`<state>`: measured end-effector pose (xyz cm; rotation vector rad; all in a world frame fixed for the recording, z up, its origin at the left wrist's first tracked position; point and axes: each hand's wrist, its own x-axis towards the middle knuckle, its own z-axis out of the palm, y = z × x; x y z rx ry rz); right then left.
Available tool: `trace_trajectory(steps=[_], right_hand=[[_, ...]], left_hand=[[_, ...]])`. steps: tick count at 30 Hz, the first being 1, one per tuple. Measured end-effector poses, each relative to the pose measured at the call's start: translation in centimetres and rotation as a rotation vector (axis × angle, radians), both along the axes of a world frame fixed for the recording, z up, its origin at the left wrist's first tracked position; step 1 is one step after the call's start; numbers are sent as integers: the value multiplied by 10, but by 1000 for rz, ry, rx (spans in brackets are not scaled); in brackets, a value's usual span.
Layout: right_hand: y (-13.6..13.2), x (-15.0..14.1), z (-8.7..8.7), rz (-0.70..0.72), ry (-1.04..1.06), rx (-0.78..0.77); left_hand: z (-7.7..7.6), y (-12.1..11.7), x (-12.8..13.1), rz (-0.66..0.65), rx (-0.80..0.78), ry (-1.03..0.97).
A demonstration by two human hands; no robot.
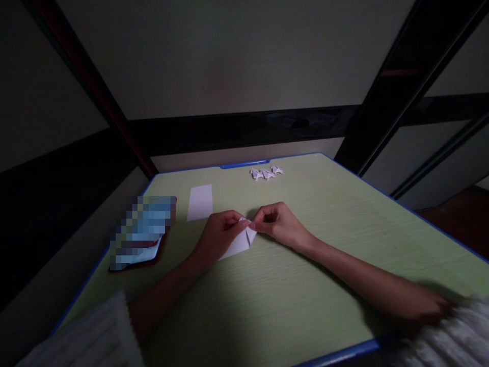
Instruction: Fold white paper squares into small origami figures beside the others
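Note:
Between my two hands is a white sheet of paper (237, 245), partly folded, with a crease and a flap near its upper right corner. My left hand (218, 235) pinches its upper edge between thumb and fingers and covers part of the left side. From the right, my right hand (280, 224) pinches the folded corner, its thumb tip close to the left thumb. The lower part of the paper lies over the table. Beyond the hands, three small folded paper figures (268, 174) sit in a row near the far edge.
A flat white paper sheet (200, 202) lies on the light green table (344, 204), left of centre. At the left edge is a tablet-like device (162, 243) with a dark red border, its screen blurred out. Blue trim edges the table; panelled doors (244, 61) stand behind it.

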<state>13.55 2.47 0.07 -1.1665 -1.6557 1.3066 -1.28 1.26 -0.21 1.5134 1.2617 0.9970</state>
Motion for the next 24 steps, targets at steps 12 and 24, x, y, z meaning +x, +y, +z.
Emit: trace_trajectory(steps=[12, 24], right_hand=[[-2, -3, 2, -6, 154, 12], [-5, -5, 4, 15, 199, 12]], left_hand=[[2, -3, 0, 103, 119, -48], [6, -7, 2, 180, 264, -81]])
